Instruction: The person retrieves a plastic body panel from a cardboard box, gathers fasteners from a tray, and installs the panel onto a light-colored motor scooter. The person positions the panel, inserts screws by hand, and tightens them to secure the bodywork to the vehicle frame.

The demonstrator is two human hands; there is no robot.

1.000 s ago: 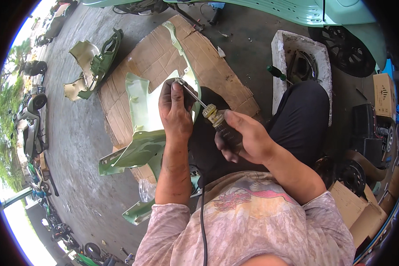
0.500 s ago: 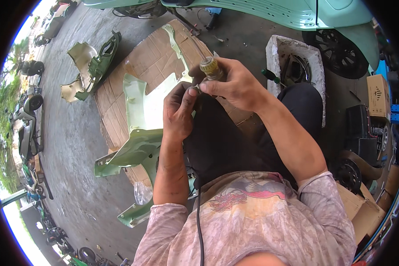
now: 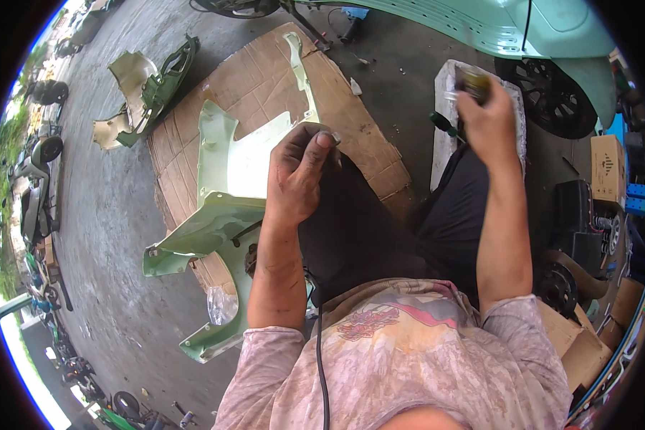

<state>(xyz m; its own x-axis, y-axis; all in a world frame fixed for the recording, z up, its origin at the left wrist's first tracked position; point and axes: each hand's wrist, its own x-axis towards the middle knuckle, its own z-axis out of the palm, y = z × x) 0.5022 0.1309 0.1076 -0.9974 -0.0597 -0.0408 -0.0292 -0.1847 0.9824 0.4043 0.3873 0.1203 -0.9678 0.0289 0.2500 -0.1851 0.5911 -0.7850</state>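
My left hand (image 3: 301,165) is closed in front of my dark trousers, pinching a small metal piece (image 3: 334,137) between thumb and fingers. My right hand (image 3: 489,122) is raised over a white foam box (image 3: 441,154), gripping a screwdriver (image 3: 474,84) with a yellowish handle, blurred by motion. A second screwdriver (image 3: 443,124), with a dark green handle, stands in the box beside my right hand. Pale green plastic panels (image 3: 240,158) lie on a cardboard sheet (image 3: 358,136) left of and beyond my left hand.
A dark green broken fairing (image 3: 150,93) lies at upper left. A mint scooter body (image 3: 566,29) and black wheel (image 3: 545,97) stand at upper right. Cartons (image 3: 605,165) and black parts crowd the right side. Parked scooters (image 3: 39,193) line the left edge.
My right hand has moved from beside my left hand up and to the right, over the foam box, with the screwdriver. My left hand keeps its pinch near the middle.
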